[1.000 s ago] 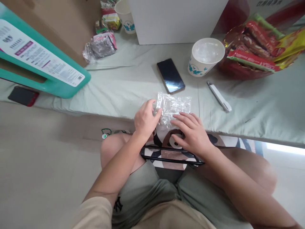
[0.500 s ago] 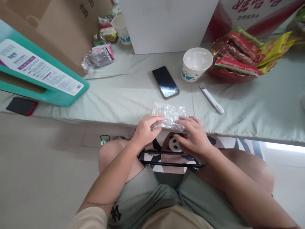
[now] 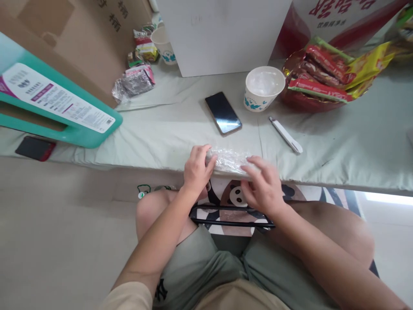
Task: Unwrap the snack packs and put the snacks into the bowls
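Observation:
A crinkled clear plastic bag point(image 3: 229, 159) lies folded into a narrow strip at the near edge of the pale green cloth-covered table point(image 3: 338, 142). My left hand point(image 3: 196, 170) pinches its left end with curled fingers. My right hand point(image 3: 263, 185) presses bent fingers on its right end. Below the hands, a panda-print bag with black handles point(image 3: 230, 215) rests on my lap.
A dark phone point(image 3: 223, 113), a white paper cup point(image 3: 263, 88) and a white pen-like tool point(image 3: 285, 134) lie beyond the hands. A red basket of snack packets point(image 3: 325, 77) is far right; a white box point(image 3: 222, 34), a teal stool point(image 3: 58, 107) and a second phone point(image 3: 35, 147) stand left.
The plastic bag, spread flat a second ago, has been folded toward me into a narrow strip. Both hands have stayed on its ends near the table edge.

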`<state>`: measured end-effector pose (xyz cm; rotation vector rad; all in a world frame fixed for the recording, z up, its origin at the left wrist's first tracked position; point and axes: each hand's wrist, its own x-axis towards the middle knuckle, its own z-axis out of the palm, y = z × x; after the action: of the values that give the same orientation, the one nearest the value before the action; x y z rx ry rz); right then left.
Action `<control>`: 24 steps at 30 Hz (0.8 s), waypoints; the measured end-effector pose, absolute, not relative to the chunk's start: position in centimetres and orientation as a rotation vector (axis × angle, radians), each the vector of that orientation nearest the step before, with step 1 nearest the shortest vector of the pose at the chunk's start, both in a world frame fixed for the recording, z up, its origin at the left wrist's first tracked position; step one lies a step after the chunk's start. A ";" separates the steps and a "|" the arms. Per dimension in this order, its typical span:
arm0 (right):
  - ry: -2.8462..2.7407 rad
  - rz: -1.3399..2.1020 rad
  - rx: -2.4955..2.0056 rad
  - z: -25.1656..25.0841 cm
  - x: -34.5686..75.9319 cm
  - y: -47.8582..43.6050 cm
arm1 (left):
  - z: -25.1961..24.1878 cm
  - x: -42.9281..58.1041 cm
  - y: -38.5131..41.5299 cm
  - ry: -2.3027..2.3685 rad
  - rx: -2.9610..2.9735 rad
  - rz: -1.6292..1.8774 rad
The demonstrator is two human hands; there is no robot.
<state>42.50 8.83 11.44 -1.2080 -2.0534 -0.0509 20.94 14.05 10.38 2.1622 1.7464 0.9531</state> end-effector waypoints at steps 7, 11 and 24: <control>-2.247 0.175 -1.394 10.9 42.1 8.9 | 10.2 20.9 14.1 1.717 2.052 1.129; -1.935 0.992 -1.218 12.4 42.9 8.6 | 11.1 20.1 14.2 1.513 1.752 1.223; -1.063 1.748 -1.212 12.6 41.9 8.5 | 12.5 23.1 12.4 0.902 0.808 0.666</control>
<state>41.93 8.47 12.61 -1.2121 -1.0628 1.7480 23.06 12.40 12.46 0.8085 0.9022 0.6655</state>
